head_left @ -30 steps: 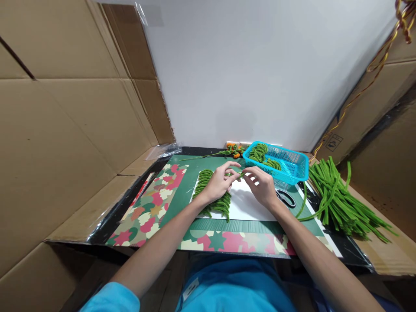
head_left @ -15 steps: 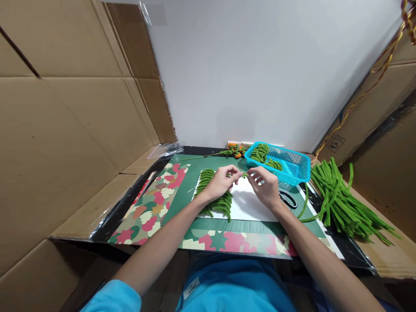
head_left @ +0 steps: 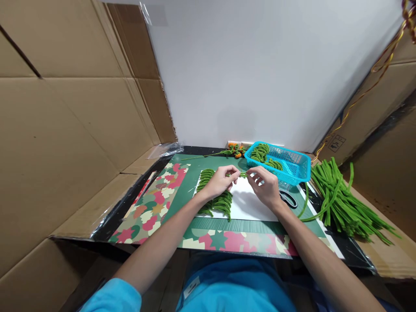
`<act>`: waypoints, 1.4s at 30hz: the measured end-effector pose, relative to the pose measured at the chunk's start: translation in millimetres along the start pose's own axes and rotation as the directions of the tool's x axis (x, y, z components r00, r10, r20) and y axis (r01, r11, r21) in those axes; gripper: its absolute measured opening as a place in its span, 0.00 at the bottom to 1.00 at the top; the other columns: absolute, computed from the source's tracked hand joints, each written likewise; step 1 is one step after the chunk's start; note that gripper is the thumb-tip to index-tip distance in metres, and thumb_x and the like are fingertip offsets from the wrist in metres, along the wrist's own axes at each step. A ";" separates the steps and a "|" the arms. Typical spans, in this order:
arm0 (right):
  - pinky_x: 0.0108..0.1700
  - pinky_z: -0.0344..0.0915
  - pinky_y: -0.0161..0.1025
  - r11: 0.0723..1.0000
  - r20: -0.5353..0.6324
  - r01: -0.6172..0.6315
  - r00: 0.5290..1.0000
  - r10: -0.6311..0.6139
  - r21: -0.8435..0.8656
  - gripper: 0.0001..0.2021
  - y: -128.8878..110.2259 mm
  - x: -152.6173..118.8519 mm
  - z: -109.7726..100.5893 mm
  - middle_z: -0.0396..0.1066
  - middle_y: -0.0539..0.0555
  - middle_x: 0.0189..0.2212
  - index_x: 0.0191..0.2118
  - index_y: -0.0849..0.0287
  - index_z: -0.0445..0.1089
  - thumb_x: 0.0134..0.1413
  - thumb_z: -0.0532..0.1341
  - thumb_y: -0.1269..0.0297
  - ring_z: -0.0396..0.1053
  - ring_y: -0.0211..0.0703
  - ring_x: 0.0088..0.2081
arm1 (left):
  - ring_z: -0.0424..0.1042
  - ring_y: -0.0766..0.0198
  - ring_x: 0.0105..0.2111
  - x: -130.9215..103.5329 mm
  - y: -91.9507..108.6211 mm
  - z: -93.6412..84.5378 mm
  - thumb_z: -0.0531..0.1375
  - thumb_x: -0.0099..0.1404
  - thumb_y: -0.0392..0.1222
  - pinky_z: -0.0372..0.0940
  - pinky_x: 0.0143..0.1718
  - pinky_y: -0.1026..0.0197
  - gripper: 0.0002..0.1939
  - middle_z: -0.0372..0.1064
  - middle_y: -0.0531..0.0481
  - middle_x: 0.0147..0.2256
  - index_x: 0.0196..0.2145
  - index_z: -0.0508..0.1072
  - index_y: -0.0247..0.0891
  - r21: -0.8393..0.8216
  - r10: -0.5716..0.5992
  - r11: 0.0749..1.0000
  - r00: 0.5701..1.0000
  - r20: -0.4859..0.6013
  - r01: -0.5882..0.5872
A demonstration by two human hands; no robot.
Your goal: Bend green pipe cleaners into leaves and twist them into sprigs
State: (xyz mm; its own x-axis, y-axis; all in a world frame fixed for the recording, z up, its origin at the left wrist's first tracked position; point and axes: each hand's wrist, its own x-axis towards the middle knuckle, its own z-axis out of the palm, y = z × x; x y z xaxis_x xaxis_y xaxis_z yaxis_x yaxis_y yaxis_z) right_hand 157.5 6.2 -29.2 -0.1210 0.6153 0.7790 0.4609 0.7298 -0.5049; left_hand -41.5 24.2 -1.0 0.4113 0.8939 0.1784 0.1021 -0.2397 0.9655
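Between my fingertips, above a white sheet [head_left: 250, 203], is a short green pipe cleaner piece [head_left: 243, 174]. My left hand [head_left: 224, 180] pinches one end of it, and my right hand [head_left: 264, 184] pinches the other. Most of the piece is hidden by the fingers. Curved green pipe cleaner pieces [head_left: 222, 206] lie in rows on the sheet's left side, partly under my left hand and wrist. Black-handled scissors [head_left: 288, 199] rest beside my right wrist, their blades out of sight.
A blue plastic basket [head_left: 297, 173] at the back holds more curved green pieces. Long green pipe cleaners [head_left: 341, 203] are heaped at the right. An orange-flowered stem [head_left: 235, 151] lies at the back of the green mat [head_left: 178, 190]. Cardboard walls [head_left: 81, 108] flank the table.
My fingertips have drawn slightly apart, so a little more of the green piece shows between them. Everything else looks the same.
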 end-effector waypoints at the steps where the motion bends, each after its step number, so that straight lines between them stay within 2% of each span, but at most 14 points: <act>1: 0.25 0.69 0.34 1.000 0.001 0.002 1.000 -0.002 0.002 0.05 0.0 0.1 -0.2 0.77 0.54 0.36 0.39 0.56 0.74 0.67 0.61 0.67 0.72 0.37 0.25 | 0.63 0.73 0.17 -0.5 1.1 0.2 0.66 0.67 0.57 0.57 0.18 0.68 0.19 0.67 0.56 0.25 0.34 0.72 0.36 -0.005 -0.012 1.000 1.000 0.009 0.012; 8: 0.26 0.70 0.34 1.000 0.012 0.015 1.000 -0.015 0.000 0.04 0.1 0.3 -0.5 0.77 0.54 0.36 0.40 0.56 0.73 0.67 0.60 0.67 0.72 0.37 0.25 | 0.64 0.72 0.17 -3.4 10.8 -4.3 0.66 0.66 0.59 0.53 0.16 0.69 0.21 0.67 0.55 0.25 0.33 0.71 0.36 -0.070 -0.123 0.989 0.989 0.087 0.129; 14: 0.26 0.70 0.35 1.000 0.022 0.022 1.000 -0.022 -0.008 0.04 1.0 -0.2 0.0 0.77 0.54 0.37 0.42 0.55 0.72 0.67 0.60 0.68 0.72 0.38 0.25 | 0.64 0.72 0.18 -5.0 13.0 -5.1 0.68 0.65 0.58 0.51 0.16 0.69 0.21 0.67 0.55 0.24 0.33 0.71 0.36 -0.099 -0.158 0.980 0.979 0.131 0.172; 22: 0.27 0.69 0.36 0.998 0.047 0.044 0.998 -0.043 -0.035 0.06 3.4 -1.4 -0.2 0.77 0.55 0.39 0.45 0.55 0.72 0.67 0.59 0.69 0.72 0.37 0.25 | 0.64 0.72 0.18 -5.8 15.1 -2.5 0.68 0.64 0.58 0.49 0.16 0.69 0.21 0.67 0.55 0.24 0.33 0.72 0.36 -0.109 -0.174 0.975 0.973 0.153 0.191; 29: 0.26 0.69 0.35 0.998 0.058 0.051 0.997 -0.048 -0.042 0.07 2.4 -0.9 0.2 0.77 0.54 0.38 0.48 0.56 0.73 0.70 0.59 0.66 0.71 0.36 0.25 | 0.64 0.74 0.16 -4.0 13.0 -0.4 0.69 0.63 0.60 0.54 0.14 0.70 0.23 0.67 0.56 0.26 0.35 0.70 0.36 -0.151 -0.145 0.976 0.984 0.102 0.160; 33: 0.27 0.69 0.35 0.997 0.055 0.055 0.997 -0.053 -0.050 0.07 4.3 -1.5 -0.2 0.78 0.55 0.37 0.46 0.55 0.75 0.72 0.60 0.61 0.72 0.38 0.26 | 0.64 0.75 0.16 -2.7 12.5 -0.3 0.68 0.63 0.63 0.54 0.13 0.71 0.25 0.68 0.56 0.27 0.36 0.69 0.37 -0.172 -0.131 0.974 0.987 0.092 0.145; 42: 0.28 0.67 0.37 0.993 0.010 0.091 0.996 -0.091 -0.079 0.11 6.4 -3.6 -1.6 0.78 0.54 0.32 0.40 0.55 0.76 0.73 0.60 0.58 0.70 0.38 0.24 | 0.69 0.73 0.20 -5.1 14.9 -2.0 0.68 0.65 0.59 0.59 0.15 0.70 0.22 0.73 0.50 0.33 0.36 0.73 0.34 -0.168 -0.105 0.977 0.979 0.174 0.135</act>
State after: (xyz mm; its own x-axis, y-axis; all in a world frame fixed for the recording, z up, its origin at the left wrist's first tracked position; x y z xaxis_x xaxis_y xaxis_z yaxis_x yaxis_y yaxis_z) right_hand 162.2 8.2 -34.7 -0.1710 0.5493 0.8179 0.5157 0.7573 -0.4008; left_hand -43.9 16.7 12.9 0.5495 0.8345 0.0402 0.0029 -0.0501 0.9987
